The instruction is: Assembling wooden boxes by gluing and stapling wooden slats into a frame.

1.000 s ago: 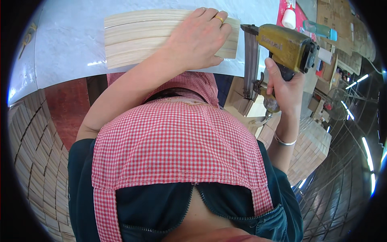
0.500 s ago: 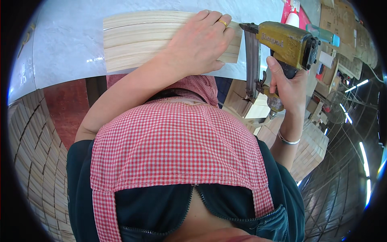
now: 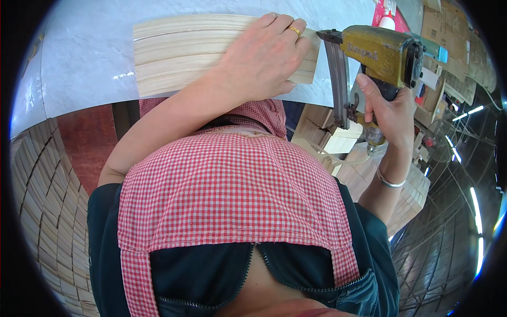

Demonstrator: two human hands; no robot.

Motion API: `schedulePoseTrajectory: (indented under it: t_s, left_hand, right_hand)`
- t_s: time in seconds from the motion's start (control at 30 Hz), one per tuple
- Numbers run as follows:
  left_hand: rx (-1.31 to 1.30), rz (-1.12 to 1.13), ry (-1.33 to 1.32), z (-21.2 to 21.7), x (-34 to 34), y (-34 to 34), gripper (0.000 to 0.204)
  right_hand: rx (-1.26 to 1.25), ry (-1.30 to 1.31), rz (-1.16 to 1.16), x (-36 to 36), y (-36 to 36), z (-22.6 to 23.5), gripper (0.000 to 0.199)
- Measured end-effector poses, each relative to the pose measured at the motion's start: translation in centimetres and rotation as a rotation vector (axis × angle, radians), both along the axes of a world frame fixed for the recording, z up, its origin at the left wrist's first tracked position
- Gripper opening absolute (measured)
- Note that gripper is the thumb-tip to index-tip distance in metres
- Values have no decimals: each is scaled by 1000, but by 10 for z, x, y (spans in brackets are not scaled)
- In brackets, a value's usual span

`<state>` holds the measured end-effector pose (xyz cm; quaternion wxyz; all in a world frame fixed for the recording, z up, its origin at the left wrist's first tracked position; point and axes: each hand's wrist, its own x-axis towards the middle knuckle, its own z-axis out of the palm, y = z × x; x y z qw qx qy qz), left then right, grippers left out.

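On the table lies a pale wooden panel [image 3: 179, 53] with long lines across it, perhaps several strips side by side. My left hand [image 3: 266, 55], a ring on one finger, grips it near its right end. Its fingers reach the far edge and its thumb lies at the near edge. In my right hand [image 3: 391, 108] is a yellow and black nail gun [image 3: 376, 53], held by the handle. The gun's nose stands by the panel's right end, and its long grey magazine points toward me. Whether the nose touches the wood I cannot tell.
The pale marbled table [image 3: 87, 58] curves in front of me. Stacked wooden pieces [image 3: 47, 195] stand at left, with more wooden stacks [image 3: 412, 185] at right. Past the gun are a white-topped bottle [image 3: 387, 22], a teal object [image 3: 430, 48] and cardboard [image 3: 449, 31].
My right hand has shifted the nail gun a little to the right, its nose slightly farther from the panel's middle. My left hand and the panel have hardly moved.
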<state>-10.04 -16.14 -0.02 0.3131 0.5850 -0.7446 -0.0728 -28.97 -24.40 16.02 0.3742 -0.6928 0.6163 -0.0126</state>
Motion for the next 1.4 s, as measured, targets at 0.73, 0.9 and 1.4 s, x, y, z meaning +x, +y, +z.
schedulePoseTrajectory:
  t_s: [0.73,0.9,1.4]
  left_hand:
    - [333,175,-264,47,122,99,60]
    - [215,76,-127,39,94,61,50]
    - [362,161,47,21,55,37,50]
  right_hand:
    - [-98,-86,-25,-39,41,7,25]
    - [-83,-115,-32,-39,53,4,25]
    - [-26,-70,1,-34,55,-9,24]
